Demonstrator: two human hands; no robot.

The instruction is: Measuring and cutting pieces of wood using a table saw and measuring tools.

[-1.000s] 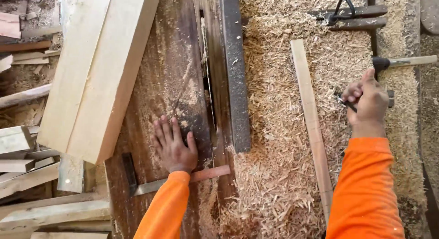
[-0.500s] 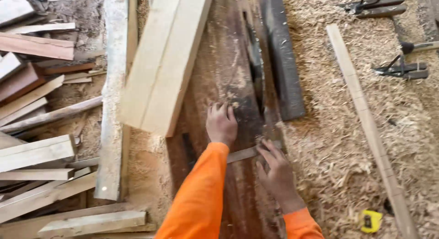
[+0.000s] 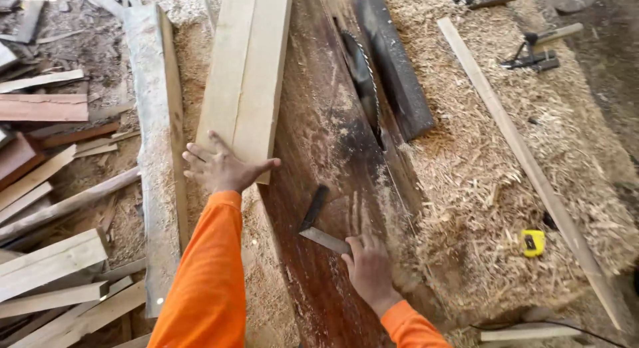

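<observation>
Left hand (image 3: 223, 167) flat on pale plank (image 3: 245, 68), right hand (image 3: 367, 267) open, pinning try square (image 3: 318, 225); exposed saw blade (image 3: 365, 78) could catch fingers.

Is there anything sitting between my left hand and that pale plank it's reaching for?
Nothing visible. The left hand already lies flat on the near end of the pale plank. The right hand rests apart, at the metal square on the dark saw table.

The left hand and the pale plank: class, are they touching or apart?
Touching. The head view shows the left hand lying flat, fingers spread, on the near end of the pale plank.
</observation>
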